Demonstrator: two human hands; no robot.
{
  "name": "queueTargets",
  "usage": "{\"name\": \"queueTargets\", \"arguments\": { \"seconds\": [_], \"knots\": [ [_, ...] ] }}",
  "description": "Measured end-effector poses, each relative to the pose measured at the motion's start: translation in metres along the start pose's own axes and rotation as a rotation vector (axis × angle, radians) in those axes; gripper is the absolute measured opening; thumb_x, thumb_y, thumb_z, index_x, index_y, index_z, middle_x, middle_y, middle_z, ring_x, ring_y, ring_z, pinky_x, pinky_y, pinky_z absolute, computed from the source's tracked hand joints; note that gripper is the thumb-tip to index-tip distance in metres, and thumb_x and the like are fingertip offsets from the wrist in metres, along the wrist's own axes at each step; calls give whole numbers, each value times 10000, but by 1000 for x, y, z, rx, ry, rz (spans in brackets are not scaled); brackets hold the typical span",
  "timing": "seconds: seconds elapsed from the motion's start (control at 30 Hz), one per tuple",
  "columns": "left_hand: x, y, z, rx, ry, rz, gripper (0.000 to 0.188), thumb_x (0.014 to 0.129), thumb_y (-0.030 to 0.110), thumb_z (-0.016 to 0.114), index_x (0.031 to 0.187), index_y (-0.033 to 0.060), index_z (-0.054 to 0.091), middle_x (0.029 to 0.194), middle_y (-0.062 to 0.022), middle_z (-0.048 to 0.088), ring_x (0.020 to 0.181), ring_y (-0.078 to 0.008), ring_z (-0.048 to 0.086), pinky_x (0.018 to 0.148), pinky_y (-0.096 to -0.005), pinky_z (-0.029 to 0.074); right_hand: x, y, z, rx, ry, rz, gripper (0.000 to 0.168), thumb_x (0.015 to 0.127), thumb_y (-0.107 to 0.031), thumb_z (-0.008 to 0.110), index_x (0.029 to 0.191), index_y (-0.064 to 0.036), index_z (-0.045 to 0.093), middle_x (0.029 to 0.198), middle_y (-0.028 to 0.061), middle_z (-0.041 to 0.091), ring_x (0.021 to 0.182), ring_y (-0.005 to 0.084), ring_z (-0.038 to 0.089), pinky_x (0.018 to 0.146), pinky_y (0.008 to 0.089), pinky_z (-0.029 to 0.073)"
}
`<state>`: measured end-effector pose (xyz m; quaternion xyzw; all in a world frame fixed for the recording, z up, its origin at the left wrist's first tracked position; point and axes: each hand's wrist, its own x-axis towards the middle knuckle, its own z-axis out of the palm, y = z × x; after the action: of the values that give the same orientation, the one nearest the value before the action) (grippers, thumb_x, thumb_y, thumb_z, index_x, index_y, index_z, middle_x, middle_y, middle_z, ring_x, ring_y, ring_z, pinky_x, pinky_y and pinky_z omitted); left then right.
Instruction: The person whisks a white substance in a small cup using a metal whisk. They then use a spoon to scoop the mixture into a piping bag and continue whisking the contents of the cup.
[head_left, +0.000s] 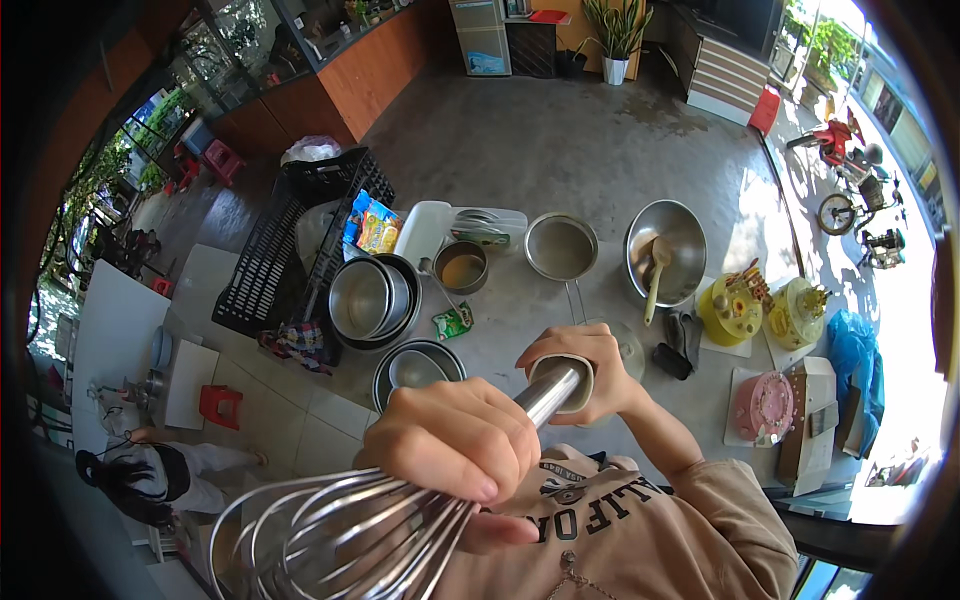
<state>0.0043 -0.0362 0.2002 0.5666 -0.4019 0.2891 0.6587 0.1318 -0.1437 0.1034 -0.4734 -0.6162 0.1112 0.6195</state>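
A large balloon whisk (367, 529) with steel wires is held close to the camera, above the table. My left hand (457, 442) is closed around it where the wires meet the metal handle (546, 399). My right hand (611, 371) grips the other end, around a cream-coloured piece (579, 403) with a squarish rim that encircles the handle. Beyond my hands, a fine-mesh strainer (561, 246) lies on the grey table. To its right, a steel mixing bowl (675, 225) holds a pale spatula (654, 277). A pot (461, 266) with brownish contents stands left of the strainer.
Nested metal bowls (360, 298) and a black plastic crate (262, 255) occupy the left. A small green packet (453, 322) lies nearby. Two yellow decorated cakes (726, 309), a pink cake (761, 405) and a cardboard box (806, 442) stand right. Another person (161, 476) is at lower left.
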Motion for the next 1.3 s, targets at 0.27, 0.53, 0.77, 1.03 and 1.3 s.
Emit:
{"name": "queueTargets", "arguments": {
  "seconds": [0.27,0.53,0.77,1.03,1.3],
  "knots": [
    [-13,2,1,-17,345,46,298,764,55,674,834,44,385,518,-28,454,371,-109,422,343,-250,357,-4,7,5,-61,20,-71,424,479,-75,715,890,-35,620,801,91,628,656,229,605,591,293,483],
    [-12,18,-6,-32,184,143,329,734,47,705,778,37,380,506,-44,464,363,-103,441,323,-220,357,-10,13,3,-82,86,-18,424,476,-77,713,888,-44,619,794,86,621,627,222,593,576,281,464],
    [-1,-5,-7,-94,-106,-139,372,633,-18,769,837,-19,457,544,-76,496,385,-166,449,365,-285,378,-10,12,10,-88,39,7,429,472,-74,705,891,-43,617,772,85,607,632,229,582,573,294,464],
    [6,-15,-23,-233,99,-168,337,701,37,741,846,7,439,538,-38,492,411,-115,441,355,-258,355,-15,16,8,-167,190,-6,416,489,-57,707,894,-43,612,763,80,603,610,219,585,554,292,461],
    [-26,-41,7,226,356,-18,318,762,96,687,829,69,377,528,-28,463,382,-122,434,376,-254,380,-25,24,8,-358,341,79,444,520,-55,713,948,-37,596,772,83,584,644,224,598,574,289,469]
  ]
}}
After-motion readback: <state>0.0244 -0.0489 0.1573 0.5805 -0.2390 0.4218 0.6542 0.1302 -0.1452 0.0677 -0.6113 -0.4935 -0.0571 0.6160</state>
